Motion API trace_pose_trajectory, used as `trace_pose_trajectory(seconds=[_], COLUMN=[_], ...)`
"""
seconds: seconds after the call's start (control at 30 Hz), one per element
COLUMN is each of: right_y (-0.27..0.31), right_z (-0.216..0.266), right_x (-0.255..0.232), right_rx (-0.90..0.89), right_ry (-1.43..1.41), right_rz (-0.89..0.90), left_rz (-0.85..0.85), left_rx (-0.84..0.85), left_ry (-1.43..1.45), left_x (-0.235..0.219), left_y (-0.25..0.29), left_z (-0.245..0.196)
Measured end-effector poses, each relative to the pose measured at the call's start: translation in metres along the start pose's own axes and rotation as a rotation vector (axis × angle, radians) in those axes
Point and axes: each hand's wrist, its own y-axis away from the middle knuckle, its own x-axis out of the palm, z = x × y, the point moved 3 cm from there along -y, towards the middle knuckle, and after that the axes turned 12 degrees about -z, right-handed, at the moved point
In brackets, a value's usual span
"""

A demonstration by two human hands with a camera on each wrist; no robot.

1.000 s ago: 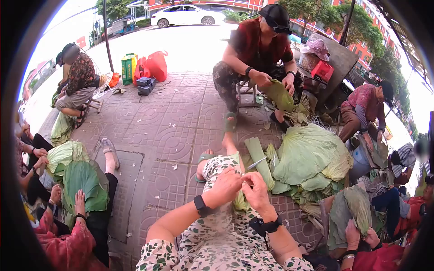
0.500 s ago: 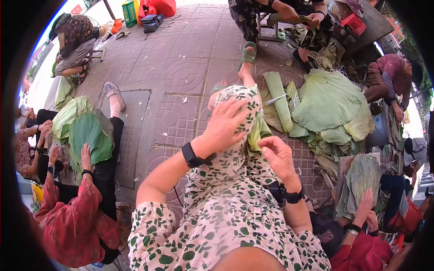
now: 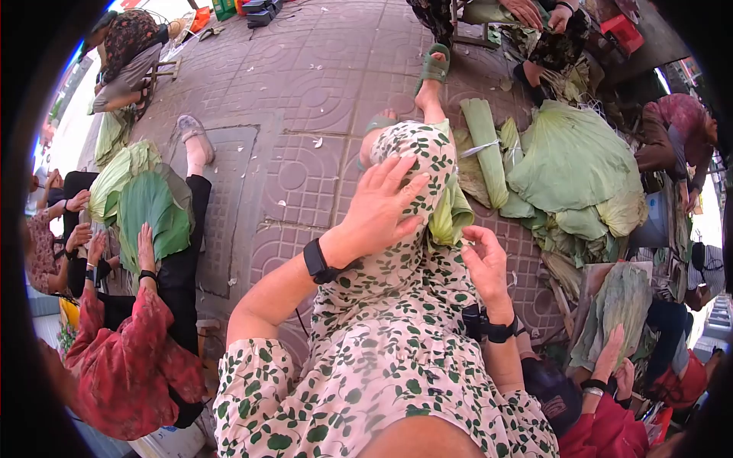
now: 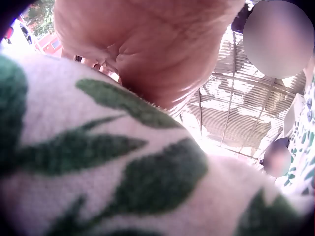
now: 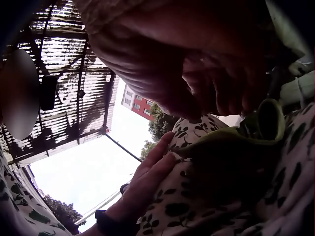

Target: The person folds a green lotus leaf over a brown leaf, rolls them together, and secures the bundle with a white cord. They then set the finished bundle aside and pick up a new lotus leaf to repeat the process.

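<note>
Now | left hand (image 3: 378, 214): on leaf-print fabric (image 3: 382, 286) | right hand (image 3: 487, 267): near green leaf (image 3: 447, 221)

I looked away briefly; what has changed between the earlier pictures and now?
The hands, fingertips together over the lap at first, have parted. The left hand now lies spread on the patterned cloth; the right hand has moved rightward, beside the folded leaf. Whether anything was let go is unclear. The tied leaf roll and leaf pile stayed on the paving.
</note>
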Motion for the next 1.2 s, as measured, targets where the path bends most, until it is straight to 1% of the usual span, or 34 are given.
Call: trace_pose_trajectory(seconds=[0.07,0.13,0.23,0.27,0.33,0.37,0.4,0.43,0.5,0.53,0.57,0.6,0.63,0.7,0.73,0.77,0.8,0.83,0.9,0.97,1.0,1.1,1.2], right_y=[-0.001,-0.001,-0.001,-0.001,-0.002,-0.002,-0.004,-0.005,-0.006,-0.005,-0.006,-0.006,-0.007,-0.005,-0.006,-0.007,-0.008,-0.009,-0.014,-0.017,-0.02,-0.023,-0.024], right_z=[0.0,0.001,-0.006,-0.008,-0.009,-0.01,-0.008,-0.007,-0.004,0.001,0.004,0.005,0.007,0.011,0.009,0.008,0.009,0.009,0.008,0.01,0.012,0.015,0.007], right_x=[-0.001,0.001,0.0,-0.001,-0.002,-0.002,-0.002,-0.002,0.001,0.003,0.003,0.004,0.004,0.014,0.018,0.021,0.023,0.025,0.026,0.029,0.03,0.033,0.04], right_rx=[-0.028,0.001,0.042,0.05,-0.024,-0.015,-0.059,-0.101,-0.101,-0.141,-0.178,-0.245,-0.235,-0.358,-0.396,-0.388,-0.417,-0.443,-0.42,-0.442,-0.417,-0.428,-0.414], right_ry=[0.028,0.075,0.061,0.061,0.077,0.077,0.087,0.097,0.105,0.13,0.157,0.21,0.212,0.326,0.368,0.373,0.391,0.413,0.412,0.441,0.462,0.544,0.482], right_rz=[-0.002,0.019,0.029,0.028,-0.021,-0.019,-0.037,-0.055,-0.054,-0.043,-0.036,0.014,0.007,0.072,0.108,0.095,0.119,0.14,0.129,0.198,0.243,0.261,0.218], left_rz=[0.003,0.007,0.0,-0.019,-0.032,-0.066,-0.102,-0.096,-0.125,-0.116,-0.151,-0.188,-0.18,-0.204,-0.198,-0.18,-0.161,-0.154,-0.105,-0.096,-0.084,-0.083,-0.1], left_rx=[-0.004,-0.018,-0.019,0.005,0.025,0.072,0.119,0.113,0.166,0.165,0.166,0.166,0.167,0.146,0.149,0.106,0.066,0.081,0.09,0.112,0.109,0.105,0.11], left_ry=[0.002,-0.001,0.05,0.075,0.104,0.118,0.131,0.133,0.211,0.22,0.253,0.285,0.294,0.319,0.326,0.365,0.41,0.433,0.41,0.409,0.395,0.378,0.379], left_x=[0.0,-0.002,-0.009,-0.011,-0.012,-0.012,-0.013,-0.013,-0.018,-0.019,-0.02,-0.019,-0.017,-0.016,-0.013,-0.008,-0.003,0.0,0.004,0.005,0.006,0.008,0.006], left_y=[0.0,-0.001,-0.006,-0.007,-0.007,-0.007,-0.007,-0.007,-0.008,-0.008,-0.008,-0.009,-0.01,-0.009,-0.008,-0.006,-0.005,-0.005,-0.007,-0.009,-0.008,-0.005,-0.004], left_z=[-0.001,-0.001,-0.006,-0.008,-0.011,-0.014,-0.016,-0.018,-0.025,-0.027,-0.029,-0.03,-0.03,-0.029,-0.028,-0.026,-0.025,-0.024,-0.021,-0.023,-0.022,-0.02,-0.02])
